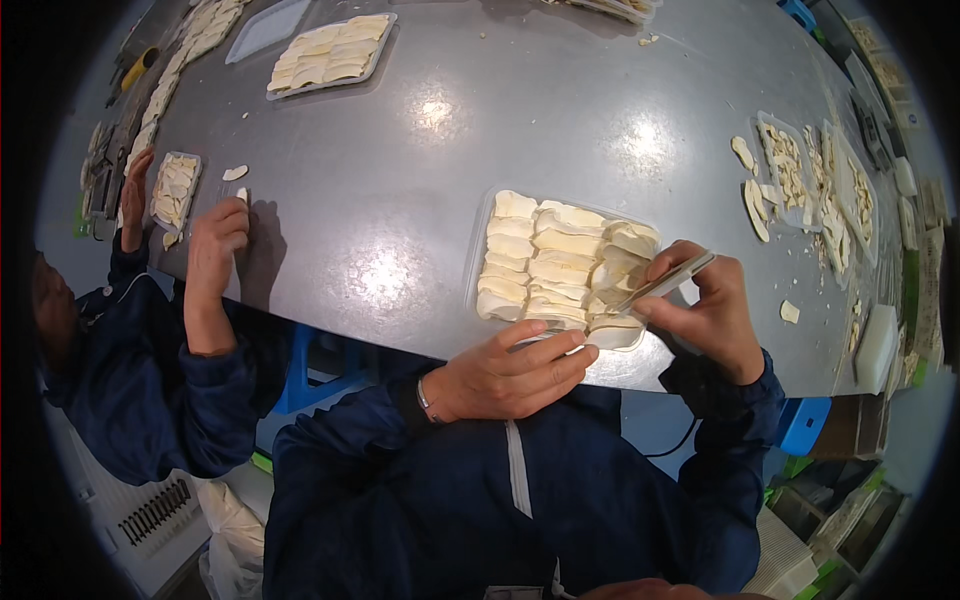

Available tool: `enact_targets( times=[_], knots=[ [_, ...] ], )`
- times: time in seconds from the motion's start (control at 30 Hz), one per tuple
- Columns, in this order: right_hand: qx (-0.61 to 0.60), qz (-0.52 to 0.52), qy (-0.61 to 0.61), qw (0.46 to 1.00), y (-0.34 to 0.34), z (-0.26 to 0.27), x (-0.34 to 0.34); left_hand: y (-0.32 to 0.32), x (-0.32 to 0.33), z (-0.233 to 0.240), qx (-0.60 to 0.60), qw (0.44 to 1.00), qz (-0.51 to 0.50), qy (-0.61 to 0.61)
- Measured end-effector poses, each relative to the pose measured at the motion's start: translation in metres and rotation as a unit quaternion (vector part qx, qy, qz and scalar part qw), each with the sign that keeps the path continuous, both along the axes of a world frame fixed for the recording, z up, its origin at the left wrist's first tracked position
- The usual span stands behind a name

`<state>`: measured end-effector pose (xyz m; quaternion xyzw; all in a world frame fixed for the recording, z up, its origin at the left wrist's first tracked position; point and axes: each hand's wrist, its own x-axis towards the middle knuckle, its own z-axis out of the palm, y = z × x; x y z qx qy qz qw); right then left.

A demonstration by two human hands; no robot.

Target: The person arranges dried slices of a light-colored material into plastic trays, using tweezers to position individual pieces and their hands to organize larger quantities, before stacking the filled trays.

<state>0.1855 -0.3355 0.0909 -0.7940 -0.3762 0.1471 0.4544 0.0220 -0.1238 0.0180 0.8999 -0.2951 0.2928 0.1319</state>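
A clear plastic tray (475,262) lies on the metal table in front of me, holding three columns of overlapping pale cream slices (566,240), perhaps a sliced food. My left hand (510,371) rests with spread fingers at the tray's near edge, fingertips touching the rim and the lowest slices. Between the thumb and fingers of my right hand (701,300) is a thin, flat, pale strip (671,281); its material is unclear. The strip's lower end reaches into the tray's right column. Part of that column is hidden by the strip and fingers.
At the left a co-worker's hands (217,240) are beside a small filled tray (176,191). Another filled tray (330,56) stands at the back left, near an empty one (266,30). Trays of broken pieces (787,165) and loose slices (755,210) lie at the right.
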Motion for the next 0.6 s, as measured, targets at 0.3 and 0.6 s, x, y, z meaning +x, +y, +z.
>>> enact_targets(
  times=[0.3, 0.6],
  knots=[
    [-0.018, 0.054, 0.005, 0.998, -0.0005, 0.0049, -0.0007, -0.0002, 0.001, 0.0008, -0.003, 1.0, 0.004, -0.001],
    [-0.016, 0.032, 0.013, 0.999, -0.0022, 0.0029, -0.0016, 0.003, -0.0012, 0.0006, -0.018, 1.0, -0.016, -0.007]
  ],
)
